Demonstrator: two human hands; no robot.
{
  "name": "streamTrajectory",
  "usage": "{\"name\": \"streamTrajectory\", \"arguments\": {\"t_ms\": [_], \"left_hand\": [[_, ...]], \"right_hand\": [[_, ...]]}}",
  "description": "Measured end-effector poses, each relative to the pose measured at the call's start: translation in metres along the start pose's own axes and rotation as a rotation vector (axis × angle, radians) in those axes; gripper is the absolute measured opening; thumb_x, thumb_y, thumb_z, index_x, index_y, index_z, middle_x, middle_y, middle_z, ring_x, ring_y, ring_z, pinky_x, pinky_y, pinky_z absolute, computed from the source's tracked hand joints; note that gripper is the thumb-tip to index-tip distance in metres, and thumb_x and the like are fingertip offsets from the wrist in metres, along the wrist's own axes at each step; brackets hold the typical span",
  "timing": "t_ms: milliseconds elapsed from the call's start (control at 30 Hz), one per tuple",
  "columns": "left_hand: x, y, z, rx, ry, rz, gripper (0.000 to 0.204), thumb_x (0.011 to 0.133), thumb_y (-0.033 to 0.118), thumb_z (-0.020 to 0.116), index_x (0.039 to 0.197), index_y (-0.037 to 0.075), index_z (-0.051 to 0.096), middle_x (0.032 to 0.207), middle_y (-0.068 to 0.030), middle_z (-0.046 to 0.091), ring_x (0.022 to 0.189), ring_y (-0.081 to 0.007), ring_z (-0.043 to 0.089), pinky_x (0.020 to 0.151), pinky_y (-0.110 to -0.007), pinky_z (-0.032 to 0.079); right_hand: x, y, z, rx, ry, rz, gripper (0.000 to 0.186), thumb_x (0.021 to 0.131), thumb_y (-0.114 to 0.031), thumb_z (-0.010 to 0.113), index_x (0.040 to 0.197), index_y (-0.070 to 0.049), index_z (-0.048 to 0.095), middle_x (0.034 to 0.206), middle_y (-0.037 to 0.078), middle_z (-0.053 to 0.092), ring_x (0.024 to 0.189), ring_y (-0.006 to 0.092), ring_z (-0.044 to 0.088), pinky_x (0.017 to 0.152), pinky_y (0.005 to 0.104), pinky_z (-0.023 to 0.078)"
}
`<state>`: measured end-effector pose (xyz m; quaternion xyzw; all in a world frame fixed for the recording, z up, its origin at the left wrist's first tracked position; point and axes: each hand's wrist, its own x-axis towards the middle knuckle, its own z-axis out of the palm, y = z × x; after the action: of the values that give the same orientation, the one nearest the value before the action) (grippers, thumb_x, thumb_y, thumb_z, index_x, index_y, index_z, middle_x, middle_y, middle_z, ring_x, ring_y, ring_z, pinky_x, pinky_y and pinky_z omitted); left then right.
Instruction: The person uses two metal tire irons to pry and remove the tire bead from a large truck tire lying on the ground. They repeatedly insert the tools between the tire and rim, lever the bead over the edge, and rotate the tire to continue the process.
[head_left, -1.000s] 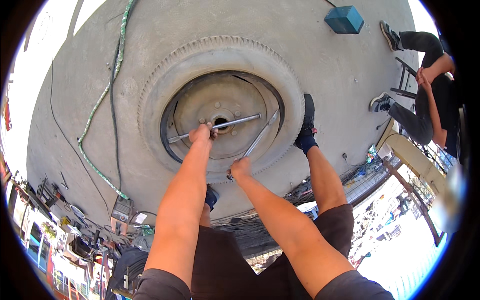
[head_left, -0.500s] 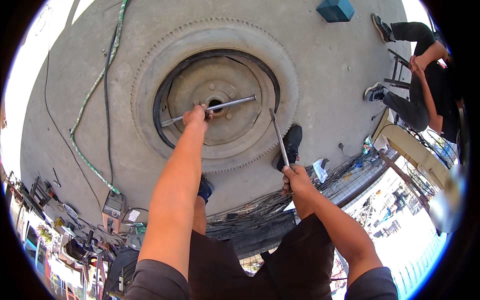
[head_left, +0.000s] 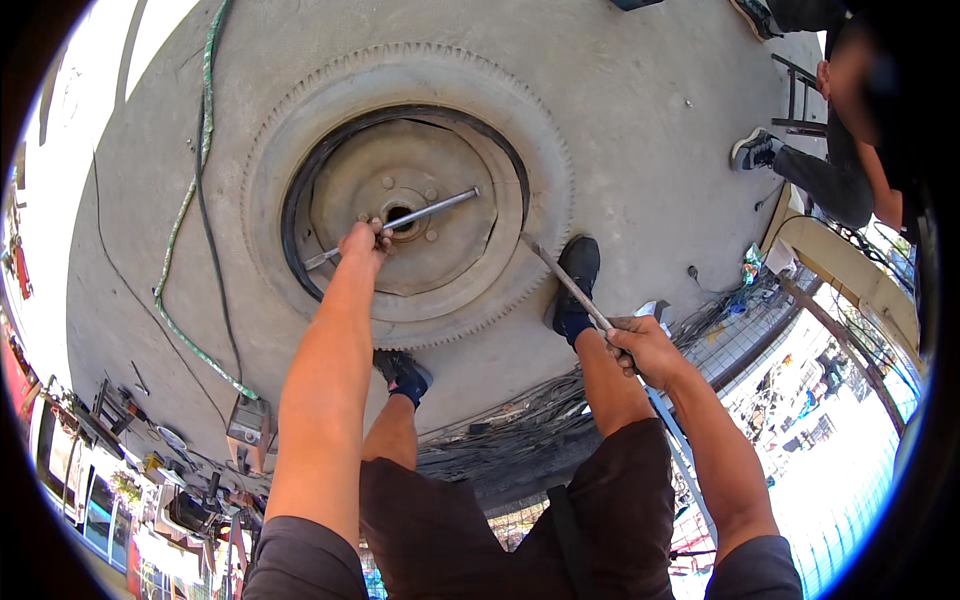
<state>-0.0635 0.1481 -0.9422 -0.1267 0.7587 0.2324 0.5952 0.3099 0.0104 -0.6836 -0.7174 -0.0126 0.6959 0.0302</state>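
A large dusty tire [head_left: 545, 165] lies flat on the ground around a round steel wheel rim [head_left: 345, 190] with a hub hole and bolts. Black rubber [head_left: 290, 215] shows as a curved band between tire and rim. Over the rim, my left hand [head_left: 364, 241] is closed around a metal tire lever [head_left: 435, 208], which slants across the hub with its flat end near the rim's left edge. My right hand [head_left: 642, 350] grips a second tire lever [head_left: 572, 284] beside my right shoe; its far tip is over the tire's right sidewall.
A green-patterned hose [head_left: 175, 235] and dark cables run along the ground at left to a grey box [head_left: 249, 430]. My shoes [head_left: 575, 285] stand at the tire's near edge. A seated person [head_left: 835, 185] is at far right. Cable bundles [head_left: 500, 435] lie behind my feet.
My right hand has moved right and slightly up, tilting its lever further over. My left hand keeps its lever across the rim. The whole view has shifted, with the wheel now further left.
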Motion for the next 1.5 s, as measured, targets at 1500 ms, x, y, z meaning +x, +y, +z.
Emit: {"name": "streamTrajectory", "arguments": {"t_ms": [1500], "left_hand": [[-0.014, 0.023, -0.002, 0.076, 0.04, -0.002, 0.004, 0.089, 0.005, 0.055, 0.089, 0.001, 0.054, 0.07, -0.0111, 0.058, 0.055, -0.0165, 0.056, 0.041, -0.023, 0.042]], "right_hand": [[0.018, -0.093, 0.191, 0.881, 0.098, 0.229, 0.011, 0.087, -0.005, 0.043, 0.079, -0.005, 0.036, 0.068, 0.002, 0.04, 0.05, 0.0093, 0.035, 0.042, 0.0243, 0.026]]}}
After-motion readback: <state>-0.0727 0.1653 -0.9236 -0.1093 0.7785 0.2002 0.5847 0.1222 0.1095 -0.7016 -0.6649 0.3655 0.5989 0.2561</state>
